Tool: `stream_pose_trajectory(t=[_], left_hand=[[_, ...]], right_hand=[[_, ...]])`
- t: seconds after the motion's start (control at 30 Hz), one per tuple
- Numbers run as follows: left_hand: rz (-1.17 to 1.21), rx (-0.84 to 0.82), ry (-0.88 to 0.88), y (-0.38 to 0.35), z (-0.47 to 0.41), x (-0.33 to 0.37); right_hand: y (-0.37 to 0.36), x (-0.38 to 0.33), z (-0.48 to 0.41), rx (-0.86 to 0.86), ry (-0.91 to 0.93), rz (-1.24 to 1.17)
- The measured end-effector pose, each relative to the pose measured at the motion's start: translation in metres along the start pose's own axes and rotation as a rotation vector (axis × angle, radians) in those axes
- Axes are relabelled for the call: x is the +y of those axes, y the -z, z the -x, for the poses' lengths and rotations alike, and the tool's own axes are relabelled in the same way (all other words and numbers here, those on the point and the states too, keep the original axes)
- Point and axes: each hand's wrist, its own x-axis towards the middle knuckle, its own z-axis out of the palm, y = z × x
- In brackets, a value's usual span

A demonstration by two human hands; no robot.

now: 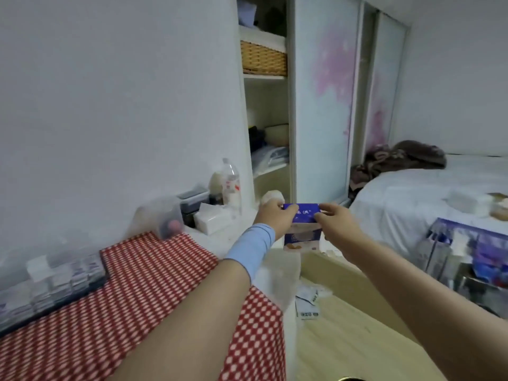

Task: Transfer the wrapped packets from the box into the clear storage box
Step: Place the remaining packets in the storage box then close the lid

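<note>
You hold the box (301, 226) out in front of you with both hands, up in the air over the floor (343, 339), just past the table corner. Your left hand (273, 214) is closed on its top left edge, your right hand (334, 218) is closed on its top right edge. The box is blue on top, white lower down, upright. Can't tell if its top is open; no packets are visible inside it. A light blue band (251, 247) wraps your left wrist.

The clear storage box (49, 279) sits at the far left on the red checked cloth (154, 284), well apart from the box. Wrapped packets (82, 270) stand in rows inside it. Motion blur here, details soft.

Behind the cloth by the wall: a clear bin (162, 215), a tissue pack (211, 220), a bottle (231, 182). A shelf unit with a wicker basket (263, 59) stands beyond. A bed (426, 193) is on the right, with a blue bag (472, 251) near its foot. Paper scraps (308, 303) lie on the floor below your hands.
</note>
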Motion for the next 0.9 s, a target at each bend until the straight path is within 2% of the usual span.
stream_pose_trajectory(t=[0.2,0.43,0.57,0.7,0.83,0.9], left_hand=[[-0.153,-0.263,0.025,-0.141,-0.008,-0.029],[-0.380,-0.536,0.177,-0.259,0.023,-0.140],[-0.419,-0.663,0.279,-0.304,0.047,-0.209],[-0.465,-0.819,0.348,-0.332,0.062,-0.256],[-0.559,-0.976,0.417,-0.348,0.068,-0.288],[-0.627,-0.983,0.396,-0.344,0.068,-0.293]], right_hand=[[0.070,0.116,0.005,0.089,-0.190,0.153],[0.073,0.265,0.041,0.032,-0.516,0.202],[0.055,0.340,0.070,-0.046,-0.690,0.192],[0.039,0.405,0.086,-0.124,-0.762,0.194],[0.035,0.436,0.094,-0.155,-0.834,0.235],[0.035,0.441,0.096,-0.166,-0.846,0.272]])
